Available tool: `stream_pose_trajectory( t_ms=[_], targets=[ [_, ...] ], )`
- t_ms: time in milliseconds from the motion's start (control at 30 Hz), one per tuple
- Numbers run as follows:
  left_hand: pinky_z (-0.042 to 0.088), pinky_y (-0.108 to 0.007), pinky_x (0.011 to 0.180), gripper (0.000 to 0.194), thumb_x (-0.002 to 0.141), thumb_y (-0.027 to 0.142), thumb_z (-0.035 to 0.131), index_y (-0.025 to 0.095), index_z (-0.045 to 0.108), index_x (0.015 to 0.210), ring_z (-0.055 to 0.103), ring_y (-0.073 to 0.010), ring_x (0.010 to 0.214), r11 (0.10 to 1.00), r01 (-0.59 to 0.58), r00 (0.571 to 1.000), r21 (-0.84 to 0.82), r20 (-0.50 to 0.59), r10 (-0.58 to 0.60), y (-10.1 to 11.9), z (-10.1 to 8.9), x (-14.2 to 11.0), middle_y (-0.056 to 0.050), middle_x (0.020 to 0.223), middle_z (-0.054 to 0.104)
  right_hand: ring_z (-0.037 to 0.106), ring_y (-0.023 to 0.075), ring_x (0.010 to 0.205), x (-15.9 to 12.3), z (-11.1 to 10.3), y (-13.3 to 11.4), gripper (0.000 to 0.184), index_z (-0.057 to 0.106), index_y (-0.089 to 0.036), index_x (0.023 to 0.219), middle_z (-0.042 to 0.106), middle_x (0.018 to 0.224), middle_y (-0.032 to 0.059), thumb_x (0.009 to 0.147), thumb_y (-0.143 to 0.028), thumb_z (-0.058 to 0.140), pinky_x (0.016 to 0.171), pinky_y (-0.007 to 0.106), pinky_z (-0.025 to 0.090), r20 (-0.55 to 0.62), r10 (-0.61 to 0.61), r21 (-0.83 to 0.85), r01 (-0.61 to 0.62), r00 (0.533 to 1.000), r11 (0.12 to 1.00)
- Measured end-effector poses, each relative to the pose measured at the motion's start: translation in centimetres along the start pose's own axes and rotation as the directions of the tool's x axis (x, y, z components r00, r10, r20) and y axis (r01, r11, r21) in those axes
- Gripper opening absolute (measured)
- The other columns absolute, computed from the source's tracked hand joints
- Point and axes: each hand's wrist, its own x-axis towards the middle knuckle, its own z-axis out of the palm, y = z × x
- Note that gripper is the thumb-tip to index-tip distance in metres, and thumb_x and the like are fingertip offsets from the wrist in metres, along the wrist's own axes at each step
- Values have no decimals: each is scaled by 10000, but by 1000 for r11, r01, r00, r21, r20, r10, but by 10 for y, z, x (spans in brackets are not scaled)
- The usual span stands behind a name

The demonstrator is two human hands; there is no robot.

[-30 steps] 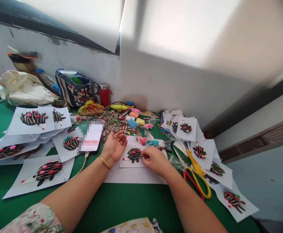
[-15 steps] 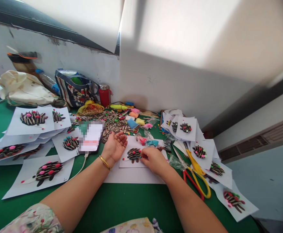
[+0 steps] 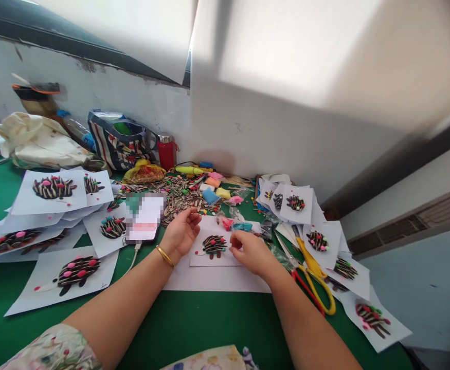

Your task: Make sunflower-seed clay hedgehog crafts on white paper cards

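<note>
Held just beside the right end of the seed hedgehog [image 3: 214, 245], with the right hand [image 3: 248, 252] low over the small white sheet [image 3: 211, 226] and its fingers loosely curled in toward the thumb; impossible to tell from here about any tiny piece pinched at the tips. Held at the left edge of the same small white sheet, with the left hand [image 3: 180, 236] half open, palm turned inward, fingers softly bent and apparently around nothing. Placed between the two hands, flat on the small white sheet, with striped seeds and coloured dots in the hedgehog's body and a small red dot off its left end — nearer to the right fingertips than to the left. Probably very light, but raised and brittle on top, with dots soft enough to dent and seeds liable to come loose under a sideways rub. Best taken by the bare margins of the small white sheet, with support from below against bending, and never by the body itself. Laid beneath the small white sheet, a larger white paper [image 3: 217, 280]; at its far edge, packets of red clay [image 3: 226, 223] and blue clay [image 3: 242, 226]. Strewn farther beyond it, loose seeds [image 3: 182, 192]; off to its left past the left hand, a phone [image 3: 143, 218]; and to its right — scissors [image 3: 286, 250], then more hedgehog cards [image 3: 335, 237]
</note>
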Motion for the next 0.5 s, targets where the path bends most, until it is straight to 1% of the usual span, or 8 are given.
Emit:
stream_pose_trajectory(
  t_ms=[67, 100, 167, 233, 300, 333, 400, 500],
  targets=[
    [408, -206, 578, 134, 817, 288, 636, 197, 637, 916, 596, -124, 714, 929, -163, 987, 334, 48, 156, 3, -3, 2, 4, 754, 602, 567, 140, 743, -1, -3, 2, 52, 604, -223, 875, 667, 837, -9, 845, -217, 562, 640, 237, 342, -41, 43, -22, -44, 998, 999],
    [422, -224, 610, 140, 802, 282, 646, 197, 648, 914, 594, -138, 737, 811, -261, 965, 523, 121, 233, 4, -6, 4, -5, 774, 613, 568, 141, 739, -1, -4, 2, 73, 609, -227, 875, 670, 835, -10, 858, -220, 538, 636, 238, 338, -55, 62, -36, -64, 997, 997],
    [453, -281, 724, 143, 781, 259, 653, 185, 681, 900, 598, -179, 811, 418, -436, 895, 797, 333, 299, 7, -11, 6, -41, 859, 644, 572, 147, 736, -1, -6, 3, 110, 619, -234, 871, 675, 825, -9, 866, -220, 510, 628, 241, 327, -67, 96, -69, -100, 993, 993],
    [446, -332, 837, 162, 771, 243, 656, 178, 710, 910, 597, -221, 905, 10, -510, 831, 860, 490, 262, 8, -15, 7, -79, 966, 655, 576, 152, 743, -2, -8, 4, 130, 629, -238, 876, 680, 823, -7, 866, -220, 500, 623, 242, 318, -69, 119, -94, -125, 991, 988],
    [435, -345, 883, 178, 786, 259, 646, 183, 721, 928, 591, -245, 974, -235, -501, 816, 833, 545, 194, 7, -17, 6, -95, 1013, 654, 579, 153, 747, -2, -10, 4, 143, 635, -240, 884, 686, 831, -3, 870, -224, 494, 621, 241, 313, -67, 133, -111, -140, 989, 984],
    [436, -344, 883, 185, 794, 275, 641, 190, 722, 937, 590, -250, 992, -306, -484, 821, 820, 547, 166, 7, -17, 5, -95, 1015, 655, 582, 153, 751, -3, -11, 4, 150, 638, -240, 889, 689, 837, 0, 873, -225, 490, 620, 240, 312, -67, 141, -120, -148, 988, 982],
    [442, -337, 867, 203, 800, 308, 641, 208, 717, 960, 593, -252, 1006, -381, -452, 838, 807, 530, 129, 6, -16, 4, -85, 1007, 664, 590, 157, 765, -3, -14, 5, 161, 645, -241, 901, 697, 849, 5, 878, -231, 486, 620, 239, 310, -69, 163, -141, -171, 984, 975],
    [446, -328, 841, 214, 802, 312, 632, 231, 712, 983, 608, -248, 1001, -404, -416, 869, 815, 487, 88, 6, -14, 3, -71, 1017, 686, 603, 166, 773, -3, -16, 6, 164, 651, -240, 906, 704, 850, 12, 887, -261, 490, 611, 245, 303, -54, 204, -189, -210, 978, 959]
  ],
)
